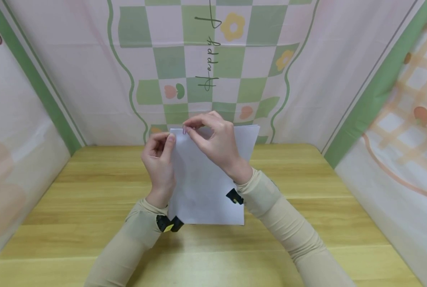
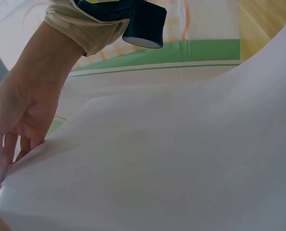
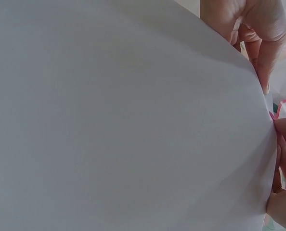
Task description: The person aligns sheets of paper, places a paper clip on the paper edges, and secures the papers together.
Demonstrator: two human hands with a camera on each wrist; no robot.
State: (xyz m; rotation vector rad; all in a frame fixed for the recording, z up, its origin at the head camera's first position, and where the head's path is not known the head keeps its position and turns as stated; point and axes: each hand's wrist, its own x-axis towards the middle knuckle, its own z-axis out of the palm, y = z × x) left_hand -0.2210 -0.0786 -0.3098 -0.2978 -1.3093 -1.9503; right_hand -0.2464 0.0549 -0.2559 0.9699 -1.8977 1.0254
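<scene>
White paper sheets point(image 1: 206, 187) stand upright above the table, at least two layers showing at the top right corner. My left hand point(image 1: 159, 159) pinches their upper left corner between thumb and fingers. With thumb and index finger, my right hand point(image 1: 217, 139) pinches a small pink paper clip point(image 1: 184, 130) at the top edge, just right of the left thumb. In the right wrist view the pink clip point(image 3: 273, 115) touches the sheet's edge. How far it sits over the sheets I cannot tell. The left wrist view shows the right hand point(image 2: 30, 103) beyond the paper.
Below lies a wood-grain table point(image 1: 91, 207). A patterned cloth point(image 1: 199, 59) with green checks hangs behind it, and more printed cloth lines both sides. Each wrist carries a black camera, such as the left camera point(image 1: 170, 224).
</scene>
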